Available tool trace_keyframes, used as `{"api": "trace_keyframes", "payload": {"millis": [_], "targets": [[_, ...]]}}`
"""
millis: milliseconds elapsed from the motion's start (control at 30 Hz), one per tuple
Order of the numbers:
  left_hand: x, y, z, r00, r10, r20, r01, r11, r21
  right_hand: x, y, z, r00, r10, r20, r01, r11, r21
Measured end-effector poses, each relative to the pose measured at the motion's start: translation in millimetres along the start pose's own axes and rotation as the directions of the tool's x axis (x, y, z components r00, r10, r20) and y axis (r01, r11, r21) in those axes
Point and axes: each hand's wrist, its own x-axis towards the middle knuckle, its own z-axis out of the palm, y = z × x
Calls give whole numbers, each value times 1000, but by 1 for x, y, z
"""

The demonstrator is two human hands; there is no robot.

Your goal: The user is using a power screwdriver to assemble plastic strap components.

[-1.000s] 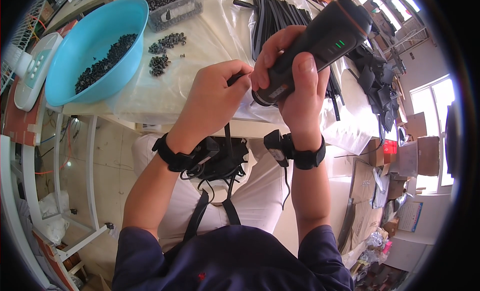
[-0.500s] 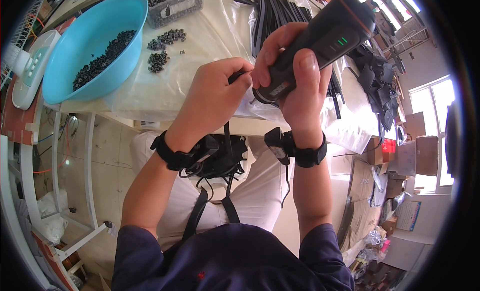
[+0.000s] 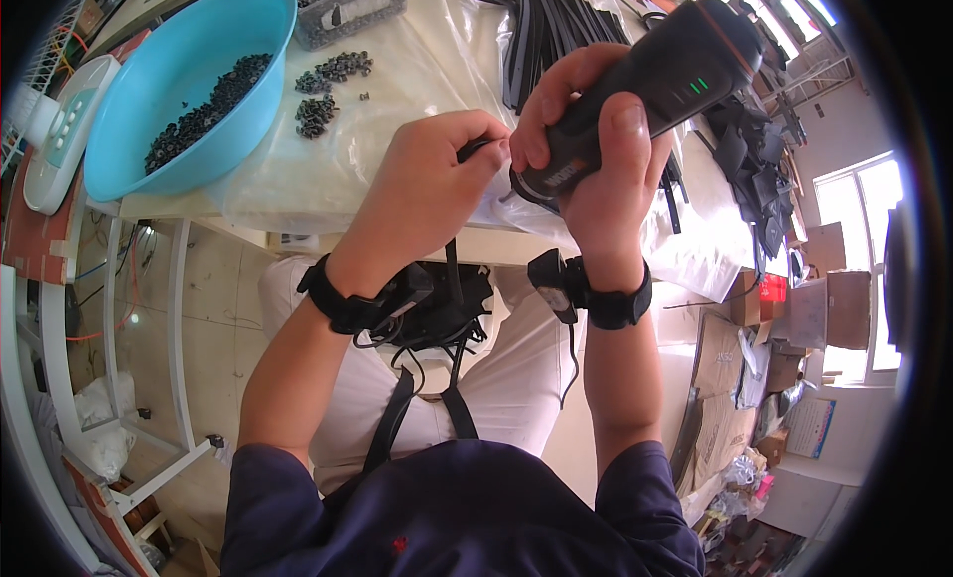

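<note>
My right hand (image 3: 617, 185) is wrapped round a black cordless screwdriver (image 3: 685, 66) with small green lights on its body, the thumb lying along its side. The tool slants down to the left, and its tip is hidden by my fingers. Close beside it, my left hand (image 3: 427, 180) pinches the end of a black strap (image 3: 454, 271), which hangs below the hand toward my lap. The fingertips of both hands nearly meet over the table's front edge. Whatever lies between them is too small to make out.
A turquoise basin (image 3: 233, 31) with small black parts stands at the left. Near it are loose piles of black parts (image 3: 316, 117) and a clear plastic box (image 3: 352, 16). Black strips (image 3: 556, 31) lie at the back, with black pieces (image 3: 751, 180) to the right.
My right hand and the screwdriver have shifted slightly to the right. My left hand stays almost in place, still pinching the strap.
</note>
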Motion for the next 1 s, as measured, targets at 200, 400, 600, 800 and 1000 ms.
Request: {"api": "trace_keyframes", "payload": {"millis": [200,400,600,800,1000], "targets": [[-1,-2,2,1000,11,-9,-11,1000,0,-2,-5,6,975,56,-215,-8,976,216],[0,-3,2,999,33,-4,-32,999,41,0,-11,-8,975,-11,-221,43,989,139],[-2,3,1,1000,18,5,-18,999,48,-8,-49,-19,993,16,-121,-11,999,46],[0,-7,0,999,34,16,-35,999,33,-62,-83,-14,940,302,-155,-324,662,-676],[6,0,-1,999,1,41,4,994,-110,-108,-57,-60,863,249,-440,-505,381,-774]]}}
